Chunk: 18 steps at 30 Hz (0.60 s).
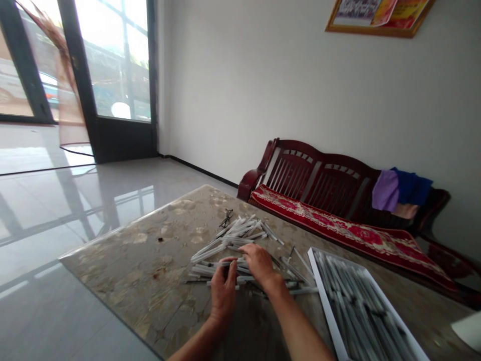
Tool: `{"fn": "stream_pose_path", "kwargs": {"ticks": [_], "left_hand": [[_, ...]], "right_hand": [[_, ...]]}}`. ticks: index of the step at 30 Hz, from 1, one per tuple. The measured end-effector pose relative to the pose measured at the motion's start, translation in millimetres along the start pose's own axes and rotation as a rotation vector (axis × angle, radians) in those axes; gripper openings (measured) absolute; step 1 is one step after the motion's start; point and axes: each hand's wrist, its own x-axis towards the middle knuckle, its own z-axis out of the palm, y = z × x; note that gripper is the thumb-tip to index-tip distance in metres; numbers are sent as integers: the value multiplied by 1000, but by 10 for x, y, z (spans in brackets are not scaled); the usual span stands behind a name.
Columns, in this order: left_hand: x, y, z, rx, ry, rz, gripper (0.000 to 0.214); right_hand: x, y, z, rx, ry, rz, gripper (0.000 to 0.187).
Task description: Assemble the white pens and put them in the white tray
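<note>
My left hand (pixel 224 287) is closed, its thumb and fingers pinched round a slim pen-like tube (pixel 226 263) just over the near side of a loose pile. Close beside it on the right, my right hand (pixel 260 263) has its fingers curled together; what lies between them is hidden, and the tube's right end runs toward it. The pile of white and translucent tubes (pixel 240 230) spreads beyond and under both hands, some with dark parts. At the right, a white open box (pixel 322 296) holds many similar tubes with dark bands, laid lengthwise and blurred.
The stone-patterned table (pixel 150 281) carries black-framed glasses (pixel 227 218) behind the pile and a small dark bit (pixel 160 239) at left. A white object (pixel 468 328) shows at the right edge. Beyond stands a wooden bench (pixel 319 175) with a red patterned cushion (pixel 338 228) and draped cloths (pixel 402 190).
</note>
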Motion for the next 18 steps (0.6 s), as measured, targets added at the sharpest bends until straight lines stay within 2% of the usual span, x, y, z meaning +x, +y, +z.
{"fn": "stream_pose_path", "kwargs": {"ticks": [4, 8, 10, 13, 16, 18], "left_hand": [[28, 4, -10, -42, 19, -7, 41], [42, 11, -5, -46, 31, -6, 41], [52, 23, 2, -53, 46, -10, 42], [69, 51, 13, -69, 69, -53, 44], [84, 64, 24, -136, 50, -159, 47], [88, 55, 36, -218, 20, -231, 49]], "right_hand": [[126, -4, 158, -177, -134, -164, 35], [88, 37, 140, -244, -169, -207, 40], [53, 87, 111, -210, -130, -186, 44], [-30, 194, 49, 48, 82, -26, 33], [-191, 285, -27, 555, 285, 257, 19], [-337, 299, -66, 848, 329, 396, 27]]}}
